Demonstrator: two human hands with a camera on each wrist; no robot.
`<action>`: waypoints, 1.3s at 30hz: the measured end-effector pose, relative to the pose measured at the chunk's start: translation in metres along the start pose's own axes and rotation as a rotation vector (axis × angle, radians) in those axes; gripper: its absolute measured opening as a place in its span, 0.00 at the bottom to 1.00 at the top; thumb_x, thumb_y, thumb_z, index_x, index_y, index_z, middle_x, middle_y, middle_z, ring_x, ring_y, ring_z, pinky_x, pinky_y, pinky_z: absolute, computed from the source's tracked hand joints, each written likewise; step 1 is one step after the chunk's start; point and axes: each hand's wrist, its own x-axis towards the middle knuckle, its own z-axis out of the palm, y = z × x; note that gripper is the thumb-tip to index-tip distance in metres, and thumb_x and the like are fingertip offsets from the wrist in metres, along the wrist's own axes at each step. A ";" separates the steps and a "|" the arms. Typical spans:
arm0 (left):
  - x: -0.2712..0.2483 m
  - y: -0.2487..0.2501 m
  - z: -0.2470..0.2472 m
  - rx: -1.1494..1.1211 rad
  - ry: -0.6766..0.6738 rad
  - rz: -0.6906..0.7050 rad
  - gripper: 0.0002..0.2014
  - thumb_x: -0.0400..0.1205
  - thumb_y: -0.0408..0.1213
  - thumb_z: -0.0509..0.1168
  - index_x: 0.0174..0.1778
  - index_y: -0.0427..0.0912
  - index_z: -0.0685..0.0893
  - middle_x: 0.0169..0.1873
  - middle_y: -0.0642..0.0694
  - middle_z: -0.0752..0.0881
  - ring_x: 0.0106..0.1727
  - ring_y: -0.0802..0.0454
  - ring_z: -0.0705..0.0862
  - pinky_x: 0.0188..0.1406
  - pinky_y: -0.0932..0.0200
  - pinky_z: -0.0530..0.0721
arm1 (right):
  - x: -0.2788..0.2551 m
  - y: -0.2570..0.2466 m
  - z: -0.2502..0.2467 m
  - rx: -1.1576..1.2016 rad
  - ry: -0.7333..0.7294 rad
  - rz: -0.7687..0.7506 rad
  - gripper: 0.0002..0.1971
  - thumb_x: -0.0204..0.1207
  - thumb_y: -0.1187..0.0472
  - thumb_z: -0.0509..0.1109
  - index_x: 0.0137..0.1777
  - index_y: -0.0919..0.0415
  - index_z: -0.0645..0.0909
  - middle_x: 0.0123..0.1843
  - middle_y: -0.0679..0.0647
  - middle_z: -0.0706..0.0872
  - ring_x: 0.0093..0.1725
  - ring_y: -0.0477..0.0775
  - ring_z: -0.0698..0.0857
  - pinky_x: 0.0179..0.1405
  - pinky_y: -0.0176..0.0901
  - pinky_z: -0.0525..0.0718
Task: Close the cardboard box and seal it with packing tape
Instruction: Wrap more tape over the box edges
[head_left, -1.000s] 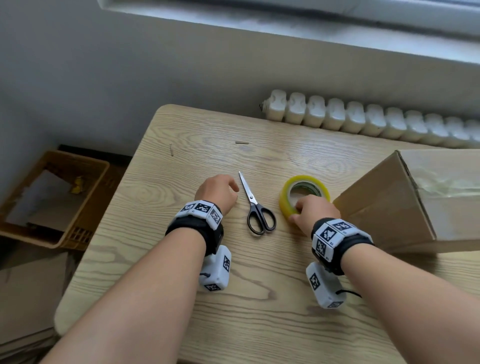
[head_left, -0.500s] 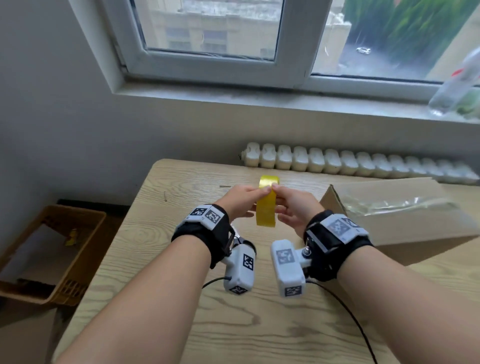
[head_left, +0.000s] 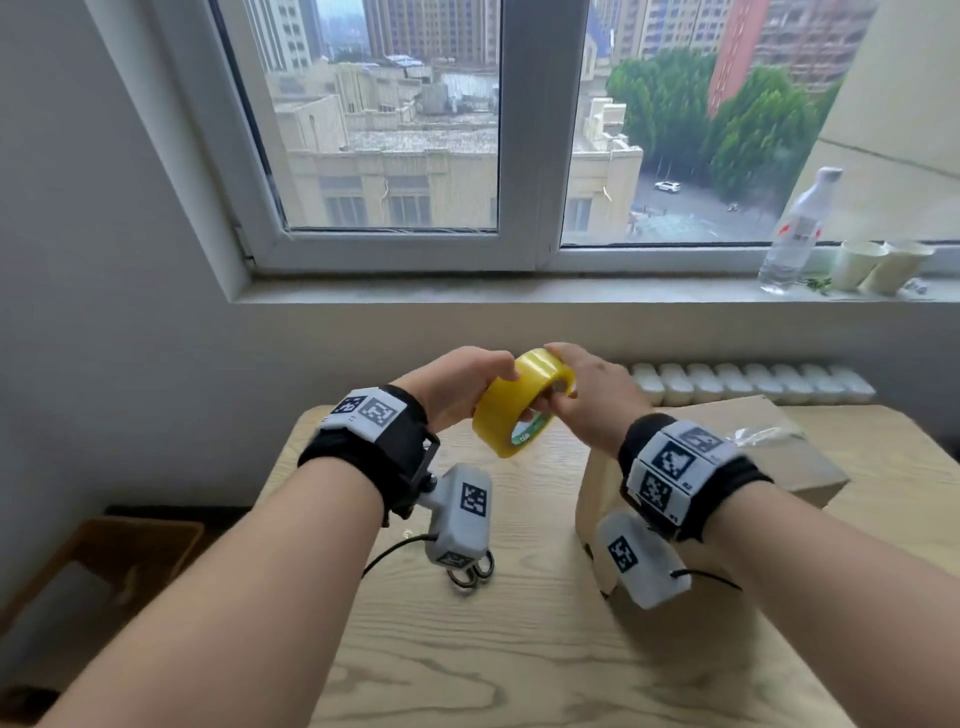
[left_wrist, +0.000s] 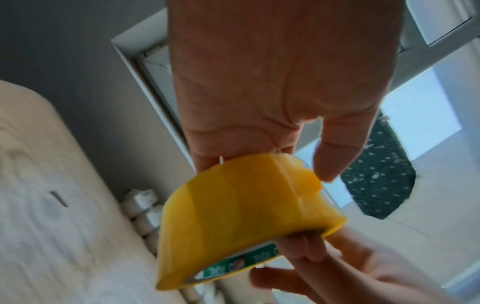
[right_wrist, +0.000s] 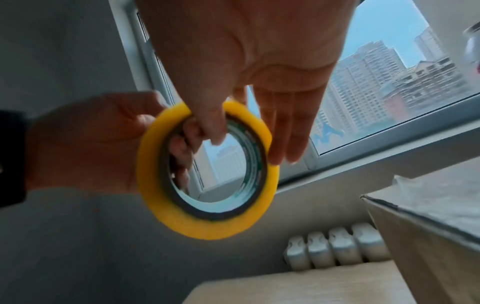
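So the biggest thing here is the wooden tabletop (head_left: 519, 649), pushed up against the wall under a window (head_left: 498, 130), with a white radiator (head_left: 753, 382) running along behind its far edge. On the right side of the tabletop, toward the far edge, sits the cardboard box (head_left: 800, 462), flaps down, with a crinkly strip of clear tape showing on its top face. Off the left edge of the tabletop, down on the floor, there's a brown crate (head_left: 104, 561). Up on the windowsill at the right end stand a clear plastic bottle (head_left: 795, 234) and a couple of pale paper cups (head_left: 878, 265). Then the main event: the person has the yellow tape roll (head_left: 519, 410) lifted well off the tabletop, above its far middle, tilted, held between both hands. The left hand (head_left: 457, 384) wraps the roll's left side, fingers curled into the core and thumb over the outer band. The right hand (head_left: 587, 395) grips the other side, thumb hooked into the core and fingers laid along the outside. A pair of scissor handles (head_left: 470, 574) peeks out on the tabletop just below the left wrist camera.
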 end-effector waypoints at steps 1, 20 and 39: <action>-0.003 0.007 0.005 0.006 -0.037 0.003 0.09 0.82 0.32 0.55 0.50 0.32 0.79 0.35 0.44 0.87 0.34 0.53 0.85 0.36 0.62 0.83 | 0.000 0.002 -0.004 0.025 0.031 0.002 0.19 0.77 0.54 0.67 0.68 0.46 0.76 0.60 0.54 0.86 0.59 0.60 0.83 0.58 0.51 0.80; 0.024 0.055 0.059 0.412 0.136 0.573 0.06 0.79 0.33 0.70 0.49 0.43 0.91 0.43 0.50 0.91 0.44 0.60 0.88 0.47 0.61 0.88 | -0.023 0.068 -0.050 0.297 0.176 0.314 0.17 0.79 0.48 0.64 0.35 0.57 0.83 0.30 0.57 0.88 0.32 0.58 0.89 0.44 0.59 0.89; 0.062 0.070 0.120 1.059 0.396 0.846 0.05 0.82 0.29 0.59 0.45 0.37 0.81 0.41 0.41 0.84 0.38 0.44 0.79 0.39 0.49 0.80 | -0.011 0.124 -0.090 0.315 -0.040 0.398 0.14 0.78 0.49 0.66 0.41 0.58 0.85 0.38 0.58 0.88 0.34 0.60 0.90 0.33 0.50 0.91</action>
